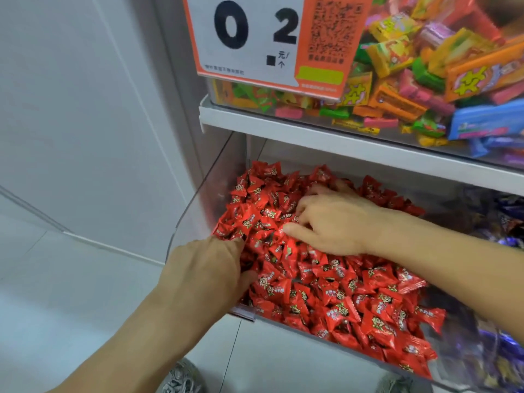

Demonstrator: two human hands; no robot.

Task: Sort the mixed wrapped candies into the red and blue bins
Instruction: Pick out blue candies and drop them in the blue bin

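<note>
Both of my hands are down in the clear bin (195, 211) of red candies (348, 296), and what the coming pick depends on is simple: the pile lies straight under and between my palms, so neither hand needs to reach far. My left hand (209, 268) sits at the near left edge of the heap, fingers curled down into the wrappers and out of sight among them, so I cannot tell whether they have closed on a piece. My right hand (334, 222) is farther in and to the right, lying palm down on top of the heap with the thumb stretched left and the fingertips bent into the candies; whether it pinches one I cannot tell either. I judge the right hand the nearer to the middle of the pile. The candies are small, glossy red pillow packs with crimped ends and a pale flower mark, heaped every way with no common long axis. Blue and purple wrapped candies (507, 217) lie in the next compartment to the right, well apart from both hands. Above, a shelf (283, 123) carries mixed bright sweets behind a price sign (255, 38).
</note>
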